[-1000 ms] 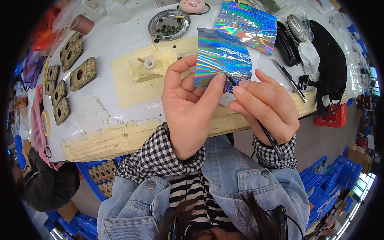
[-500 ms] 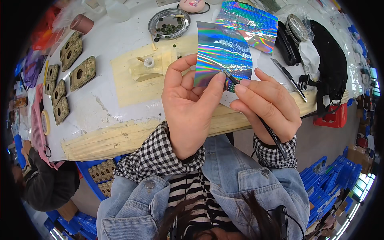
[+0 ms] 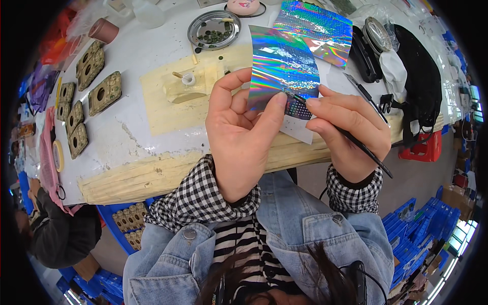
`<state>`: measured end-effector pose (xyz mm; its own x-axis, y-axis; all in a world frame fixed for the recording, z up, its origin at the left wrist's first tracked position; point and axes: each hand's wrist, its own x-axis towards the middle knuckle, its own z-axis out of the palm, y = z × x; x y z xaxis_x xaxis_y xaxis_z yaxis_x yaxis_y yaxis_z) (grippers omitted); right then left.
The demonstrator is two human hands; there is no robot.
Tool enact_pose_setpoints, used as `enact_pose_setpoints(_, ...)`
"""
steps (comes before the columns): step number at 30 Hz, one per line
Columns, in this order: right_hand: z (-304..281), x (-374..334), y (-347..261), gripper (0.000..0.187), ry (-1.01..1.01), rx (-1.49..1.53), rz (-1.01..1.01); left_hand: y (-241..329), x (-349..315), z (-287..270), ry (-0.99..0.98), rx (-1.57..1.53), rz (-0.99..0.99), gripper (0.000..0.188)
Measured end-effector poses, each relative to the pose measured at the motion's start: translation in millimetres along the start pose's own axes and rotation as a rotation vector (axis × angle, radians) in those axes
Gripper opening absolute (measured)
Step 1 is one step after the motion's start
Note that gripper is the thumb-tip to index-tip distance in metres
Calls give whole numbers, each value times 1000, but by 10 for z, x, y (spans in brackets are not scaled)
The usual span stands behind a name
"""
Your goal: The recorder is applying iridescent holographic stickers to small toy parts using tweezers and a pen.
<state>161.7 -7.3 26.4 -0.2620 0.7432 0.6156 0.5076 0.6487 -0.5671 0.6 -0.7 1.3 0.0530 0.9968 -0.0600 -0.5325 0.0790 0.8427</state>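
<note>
A shiny rainbow-silver holographic sticker sheet (image 3: pixel 282 63) stands tilted above the table's front edge, pinched at its lower left between the thumb and fingers of my left hand (image 3: pixel 241 134). Small dots cover its lower right part. My right hand (image 3: pixel 353 124) is closed round slim black tweezers (image 3: pixel 370 152), whose back end points down to the right. The tweezer tips meet the sheet beside my left thumb; whether they grip anything there is too small to tell. A second holographic sheet (image 3: pixel 325 30) lies behind, with white paper (image 3: pixel 300 130) below the held one.
Several camouflage-patterned pieces with round holes (image 3: pixel 105 91) lie at the left. A round metal dish (image 3: pixel 214 30) holds dark green bits. A small white pot (image 3: pixel 188 80) sits on yellowish tape. At the right are a black pen (image 3: pixel 363 94), a stapler-like black object (image 3: pixel 367 63) and black fabric (image 3: pixel 419 76).
My right hand has shifted a little right, and the tweezers have swung to a flatter slant. The sheet's tilt and reflections differ slightly; my left hand stays nearly still.
</note>
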Motion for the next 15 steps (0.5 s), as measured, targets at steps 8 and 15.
enact_pose_setpoints(8,0,-17,95,22,52,160,138,4,-7,2,2,13,-7,44)
enact_pose_setpoints(15,-22,-36,96,24,83,226,178,7,-7,-1,9,-9,-28,45)
